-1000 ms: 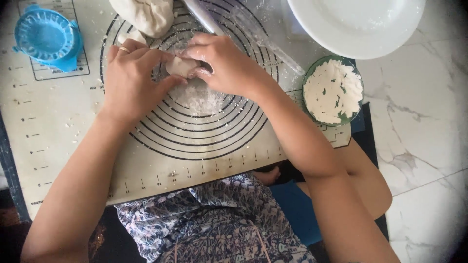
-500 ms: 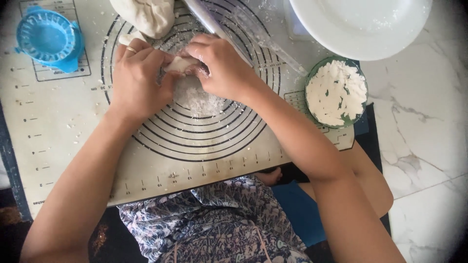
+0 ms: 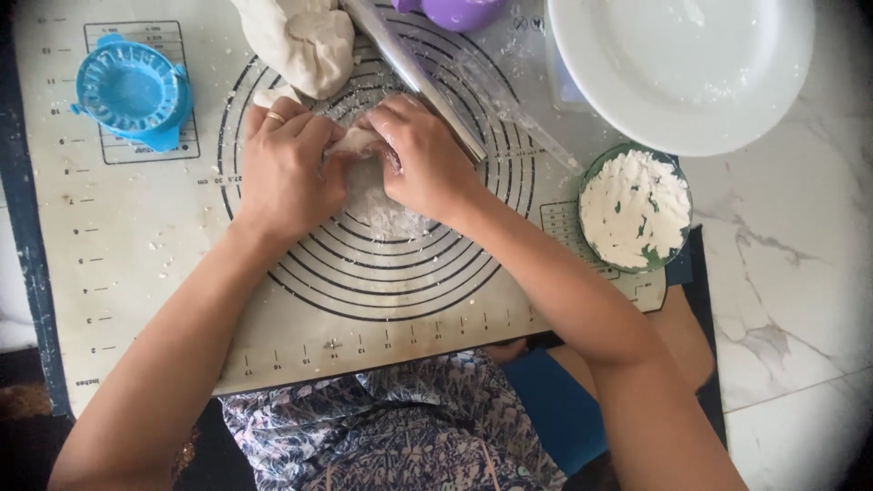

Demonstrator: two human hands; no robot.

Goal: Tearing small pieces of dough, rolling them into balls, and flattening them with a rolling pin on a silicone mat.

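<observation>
Dough piece (image 3: 356, 139), small and pale, pinched between both hands over the floured middle of the ringed circles.

- Pastry mat (image 3: 118, 255): cream, printed with black rings and ruler marks, spread across the marble floor (image 3: 800, 273); carries everything but the plate.
- White plate (image 3: 782, 109): far right, off the mat, dusted with flour, well apart from the hands.
- Large dough lump (image 3: 305, 41): at the top of the rings, just beyond the left fingers, apart from the small piece.
- Rolling pin (image 3: 414, 73): slanting from top centre down toward the right hand, passing just behind its knuckles.
- Green bowl of flour (image 3: 637, 207): right of the rings, beside the right forearm.
- Blue dumpling press (image 3: 132, 91): upper left, lying open, well away from the left hand.
- Left hand (image 3: 284, 173): ring on one finger, fingers pressed together and curled over the left end of the piece.
- Right hand (image 3: 423, 159): fingertips bunched and pinching the right end.

Long axis of the piece running left to right, slightly tilted, bridging the gap between the two sets of fingertips; both hands equally near, each holding one end. Underside hidden by the fingers.
</observation>
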